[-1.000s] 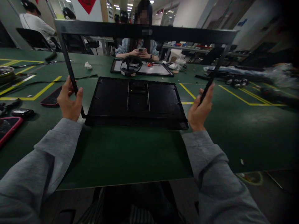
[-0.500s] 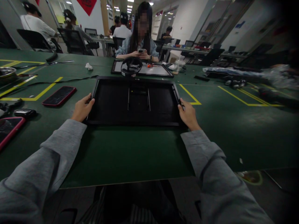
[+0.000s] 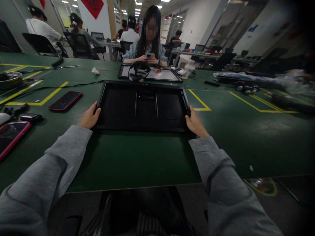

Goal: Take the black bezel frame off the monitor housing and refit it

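Note:
A wide black rectangular frame [image 3: 118, 106], like the hollow shell of a monitor, lies in front of me on the green table. Two thin metal strips and a dark block show at its middle. My left hand [image 3: 90, 117] grips its left side, thumb on the rim and fingers round the outer edge. On the opposite side my right hand [image 3: 195, 123] is closed on the right rim in the same way. The fingertips of both hands are partly hidden by the frame.
Behind the frame lie a flat panel with a dark border [image 3: 167, 74] and a black ring-shaped stand [image 3: 139, 71]. Red-cased phones [image 3: 66, 101] and a small black case [image 3: 31, 117] are at left. Plastic-wrapped parts [image 3: 246, 78] lie at right. Across the table a person [image 3: 145, 49] holds a phone.
Both hands keep their grip on the black frame, which has hardly moved. My view has shifted slightly, and the right hand sits a little further left in the picture.

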`<state>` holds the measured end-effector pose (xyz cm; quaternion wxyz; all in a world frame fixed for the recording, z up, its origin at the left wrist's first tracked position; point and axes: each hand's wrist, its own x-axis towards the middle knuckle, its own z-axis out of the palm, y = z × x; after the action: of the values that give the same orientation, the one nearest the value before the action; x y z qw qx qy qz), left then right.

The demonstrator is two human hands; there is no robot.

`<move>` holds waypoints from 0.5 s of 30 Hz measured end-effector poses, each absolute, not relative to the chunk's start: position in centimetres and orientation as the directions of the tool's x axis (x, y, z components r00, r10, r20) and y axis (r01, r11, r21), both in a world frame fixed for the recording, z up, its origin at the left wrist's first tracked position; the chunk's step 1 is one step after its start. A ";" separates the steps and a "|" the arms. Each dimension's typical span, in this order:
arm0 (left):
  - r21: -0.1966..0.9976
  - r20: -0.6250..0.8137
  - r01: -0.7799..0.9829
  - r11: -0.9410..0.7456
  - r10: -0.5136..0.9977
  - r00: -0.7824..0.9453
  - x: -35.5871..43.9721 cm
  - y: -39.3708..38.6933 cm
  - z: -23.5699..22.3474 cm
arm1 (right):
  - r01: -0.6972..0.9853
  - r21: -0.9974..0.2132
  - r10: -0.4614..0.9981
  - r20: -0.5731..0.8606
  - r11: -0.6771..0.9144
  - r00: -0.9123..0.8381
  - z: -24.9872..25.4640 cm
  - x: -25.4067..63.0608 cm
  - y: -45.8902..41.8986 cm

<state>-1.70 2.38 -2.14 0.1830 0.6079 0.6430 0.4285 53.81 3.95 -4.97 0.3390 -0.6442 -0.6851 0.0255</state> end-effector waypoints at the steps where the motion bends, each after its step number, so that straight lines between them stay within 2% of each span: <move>1: 0.734 0.296 0.674 -0.079 0.931 -0.214 -1.5 2.4 -2.3 | 0.868 -0.467 0.894 0.444 0.171 0.062 -5.0 53.7 4.0; 5: 0.696 0.313 0.717 -0.049 0.919 -0.241 -0.7 2.9 -2.5 | 0.891 -0.437 0.878 0.466 0.120 0.110 -4.6 53.2 4.2; 10: 0.739 0.311 0.671 -0.061 0.914 -0.260 -0.2 3.1 -2.6 | 0.929 -0.370 0.867 0.470 0.021 0.167 -4.0 53.2 4.1; 15: 0.765 0.312 0.639 -0.077 0.913 -0.263 -0.3 3.1 -3.2 | 0.929 -0.366 0.881 0.420 -0.054 0.217 -3.6 52.9 3.1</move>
<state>-0.27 3.11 -3.19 0.1557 0.5869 0.6611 0.4407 52.87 3.06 -3.62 0.2886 -0.7248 -0.6242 -0.0415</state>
